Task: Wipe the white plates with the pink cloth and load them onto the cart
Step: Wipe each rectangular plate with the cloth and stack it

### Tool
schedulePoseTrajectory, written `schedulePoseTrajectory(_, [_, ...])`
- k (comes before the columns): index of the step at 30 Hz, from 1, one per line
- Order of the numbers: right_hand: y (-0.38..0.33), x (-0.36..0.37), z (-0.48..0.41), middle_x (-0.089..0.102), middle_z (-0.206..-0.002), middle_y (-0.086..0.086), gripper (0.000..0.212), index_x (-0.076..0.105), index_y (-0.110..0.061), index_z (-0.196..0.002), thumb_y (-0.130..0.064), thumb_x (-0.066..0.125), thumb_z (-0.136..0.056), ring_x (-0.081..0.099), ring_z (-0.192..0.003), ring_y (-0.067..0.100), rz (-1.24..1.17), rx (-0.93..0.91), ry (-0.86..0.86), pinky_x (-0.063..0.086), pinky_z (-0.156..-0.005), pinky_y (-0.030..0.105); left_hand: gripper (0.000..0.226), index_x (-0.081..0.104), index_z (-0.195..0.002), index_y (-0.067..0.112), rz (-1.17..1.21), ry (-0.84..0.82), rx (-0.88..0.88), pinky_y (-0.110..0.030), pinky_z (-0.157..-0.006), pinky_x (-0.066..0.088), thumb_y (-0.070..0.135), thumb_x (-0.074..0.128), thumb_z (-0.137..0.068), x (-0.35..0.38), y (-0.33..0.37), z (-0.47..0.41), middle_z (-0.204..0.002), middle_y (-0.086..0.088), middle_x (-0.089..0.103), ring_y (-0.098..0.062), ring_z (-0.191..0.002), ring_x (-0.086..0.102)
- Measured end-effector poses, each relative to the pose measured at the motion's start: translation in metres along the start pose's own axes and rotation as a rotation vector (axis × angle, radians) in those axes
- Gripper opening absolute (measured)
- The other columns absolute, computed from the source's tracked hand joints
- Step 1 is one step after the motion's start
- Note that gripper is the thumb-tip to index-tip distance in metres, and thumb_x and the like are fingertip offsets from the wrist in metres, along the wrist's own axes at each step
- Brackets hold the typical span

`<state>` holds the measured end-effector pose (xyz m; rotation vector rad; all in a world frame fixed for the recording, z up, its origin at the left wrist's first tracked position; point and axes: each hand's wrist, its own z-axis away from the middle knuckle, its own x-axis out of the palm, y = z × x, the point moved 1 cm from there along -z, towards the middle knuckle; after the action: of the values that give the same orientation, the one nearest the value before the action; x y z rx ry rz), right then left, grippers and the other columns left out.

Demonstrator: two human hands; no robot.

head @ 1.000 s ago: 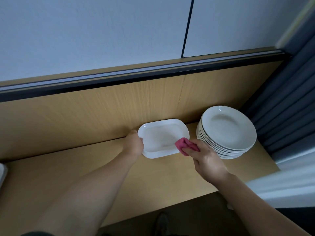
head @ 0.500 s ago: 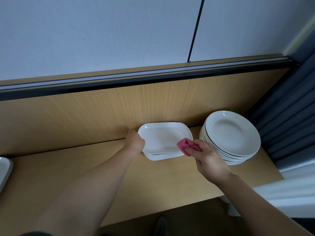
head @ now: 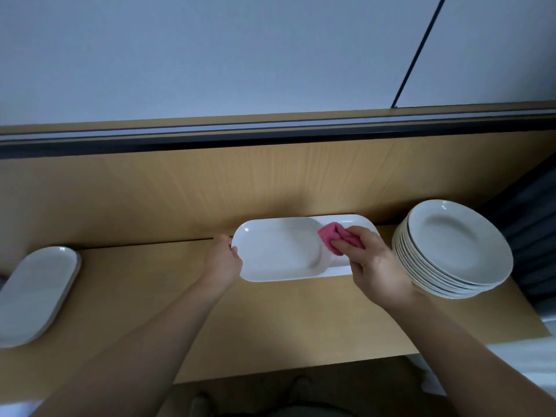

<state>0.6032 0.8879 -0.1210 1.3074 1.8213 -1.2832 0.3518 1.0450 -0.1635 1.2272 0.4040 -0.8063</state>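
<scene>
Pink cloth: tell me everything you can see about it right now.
The pink cloth is a small piece of soft-looking fabric, bunched into a wad rather than spread flat. The right hand pinches it from the near side, and the fingers hide part of it. It sits at the right end of the upper rectangular plate, by the rim, where that plate overlaps the plate beneath. No pattern or label shows.

The rectangular plate (head: 279, 251) I held looked like smooth, glossy white ceramic, as did the round stack (head: 451, 245). My pink cloth (head: 334, 236) was soft, matt terry. The table (head: 270, 320) was matt wood-grain laminate.
</scene>
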Motion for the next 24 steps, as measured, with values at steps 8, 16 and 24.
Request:
schedulePoseTrajectory(8, [-0.07, 0.059, -0.01, 0.06, -0.116, 0.018, 0.052, 0.071, -0.014, -0.115, 0.012, 0.056, -0.073, 0.062, -0.095, 0.038, -0.013, -0.039, -0.053, 0.056, -0.078, 0.043, 0.002, 0.043, -0.099, 0.014, -0.011, 0.051, -0.112, -0.032, -0.066, 0.044, 0.012, 0.044, -0.097, -0.045, -0.095, 0.009, -0.081, 0.002, 0.05, -0.022, -0.079, 0.054])
schedulePoseTrajectory(16, [-0.13, 0.109, -0.005, 0.06, -0.11, 0.016, 0.057, 0.071, -0.012, -0.111, 0.022, 0.064, -0.066, 0.061, -0.088, 0.037, -0.049, -0.042, -0.087, 0.056, -0.073, 0.04, 0.002, 0.046, -0.096, 0.012, 0.0, 0.009, -0.132, -0.03, -0.066, 0.039, 0.012, 0.045, -0.096, -0.075, -0.155, 0.019, -0.087, -0.003, 0.054, -0.019, -0.078, 0.053])
schedulePoseTrajectory(24, [-0.166, 0.138, 0.007, 0.063, -0.108, 0.018, 0.045, 0.073, -0.01, -0.108, 0.01, 0.056, -0.072, 0.061, -0.087, 0.04, 0.001, 0.004, -0.135, 0.056, -0.071, 0.043, 0.003, 0.046, -0.098, 0.012, -0.007, -0.031, -0.138, -0.029, -0.063, 0.037, 0.01, 0.043, -0.098, -0.083, -0.178, 0.023, -0.089, -0.002, 0.052, -0.019, -0.078, 0.051])
